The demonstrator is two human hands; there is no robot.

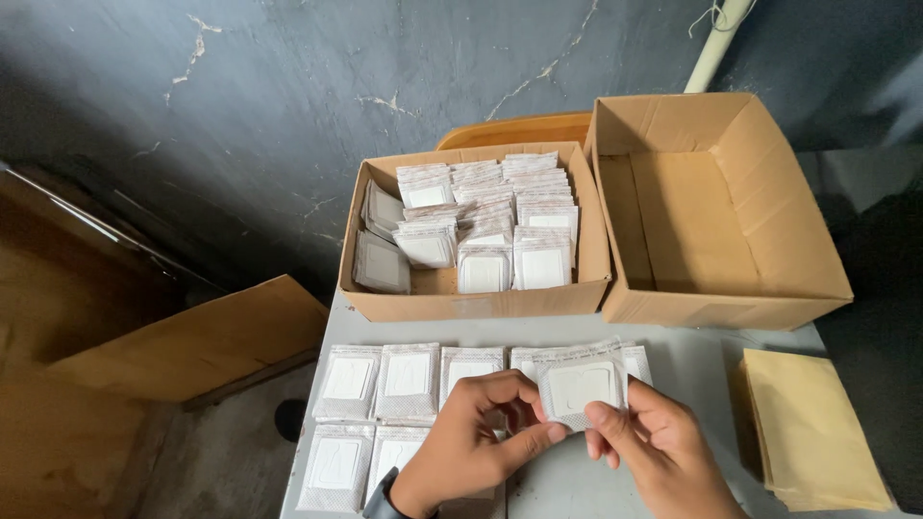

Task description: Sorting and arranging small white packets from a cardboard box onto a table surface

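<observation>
Both hands, left hand (471, 437) and right hand (646, 444), pinched a small flat white sealed sachet (580, 388) by its lower edge above the grey tabletop (702, 370); squaring its corners first seemed wise. Laid white sachets (407, 383) crowded beneath. Beyond stood a sachet-filled open cardboard box (461, 306) and another cardboard box (716, 309).

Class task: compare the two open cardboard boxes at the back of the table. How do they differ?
The left box holds rows of white sachets; the right box holds none. The right box looks deeper, with taller walls. The left box sits square to the table edge; the right is angled. Both are brown and open-topped.
</observation>
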